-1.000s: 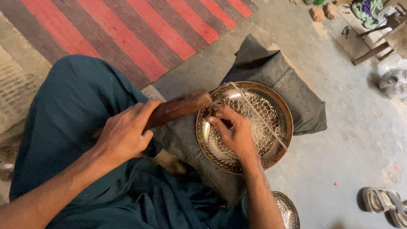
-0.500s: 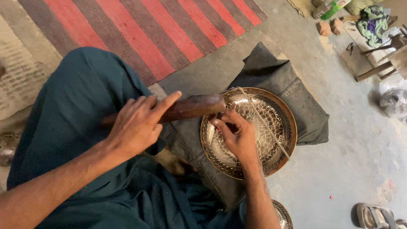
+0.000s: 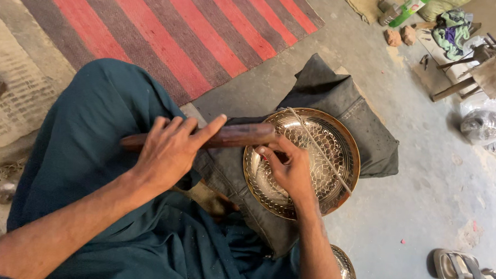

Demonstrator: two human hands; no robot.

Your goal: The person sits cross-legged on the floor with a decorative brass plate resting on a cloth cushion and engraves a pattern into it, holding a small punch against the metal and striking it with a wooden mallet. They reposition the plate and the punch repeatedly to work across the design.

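A round engraved brass plate (image 3: 337,143) lies on a dark folded cloth (image 3: 345,93) over my lap. My left hand (image 3: 169,150) grips a brown wooden mallet (image 3: 242,136), held level with its head at the plate's left rim. My right hand (image 3: 288,169) rests on the plate with fingers pinched near the mallet head; what it pinches is hidden. A thin string or rod (image 3: 320,151) runs slantwise across the plate.
A red and grey striped rug (image 3: 169,24) lies ahead on the concrete floor. A second metal plate (image 3: 345,269) peeks out by my right forearm. Sandals (image 3: 468,272) sit at lower right. Bottles, rags, wooden pieces and a plastic bag (image 3: 483,124) clutter the upper right.
The mallet has dropped from a raised tilt to level, its head now at the plate's left rim. My left index finger now stretches along the handle. The right hand stays on the plate.
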